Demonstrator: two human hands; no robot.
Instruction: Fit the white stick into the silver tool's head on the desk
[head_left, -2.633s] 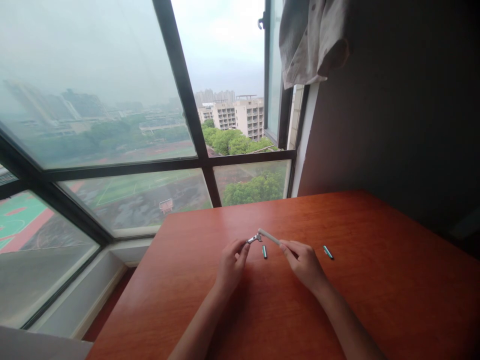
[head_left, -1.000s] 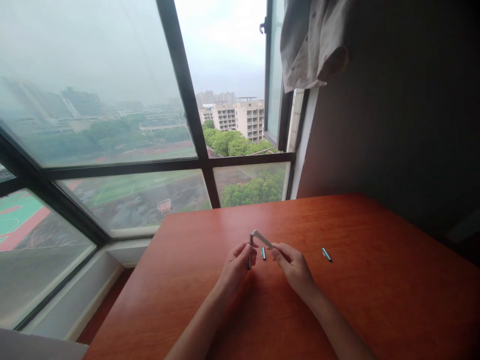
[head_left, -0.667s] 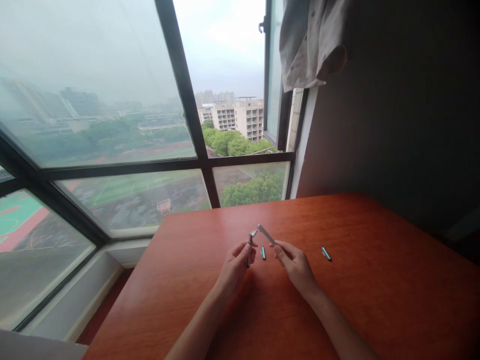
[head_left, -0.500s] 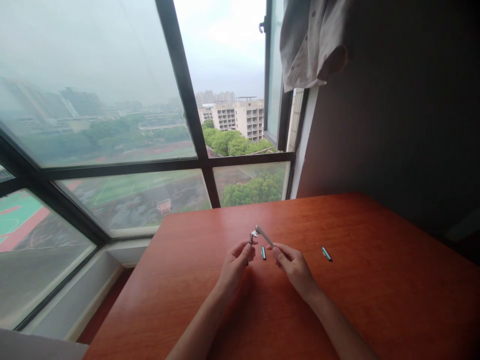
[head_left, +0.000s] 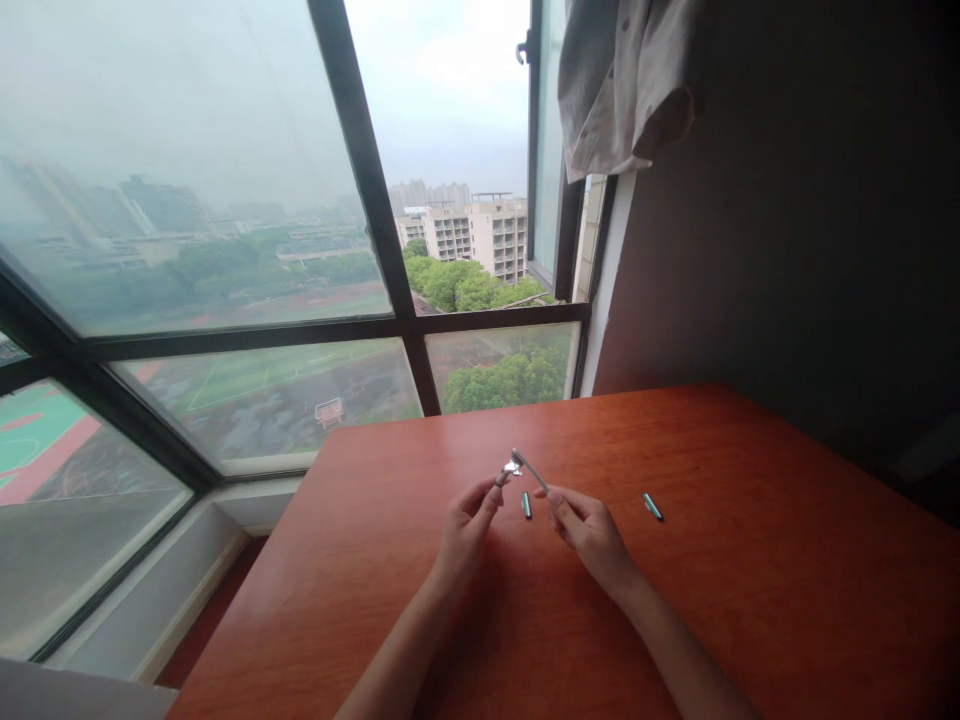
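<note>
My left hand (head_left: 466, 525) is closed on a razor handle (head_left: 503, 479) with a shiny metal head at its upper end. Between the fingers of my right hand (head_left: 590, 527) is a slim grey stick (head_left: 533, 473), too small to name surely. Its far tip meets the razor's head, or lies just over it; I cannot tell which. Below the two tips, a green and black razor cartridge (head_left: 526, 506) lies on the table between my hands. A second such cartridge (head_left: 653, 507) rests to the right of my right hand.
The reddish-brown wooden table (head_left: 750, 600) reaches to the window frame (head_left: 495, 318) at the back. A dark wall (head_left: 750, 250) stands on the right. Grey cloth (head_left: 626, 90) hangs above the open window pane.
The razor handle in my left hand has tilted, and the fingers have shifted along it. The slim stick has turned a little in my right hand. Both cartridges stay put.
</note>
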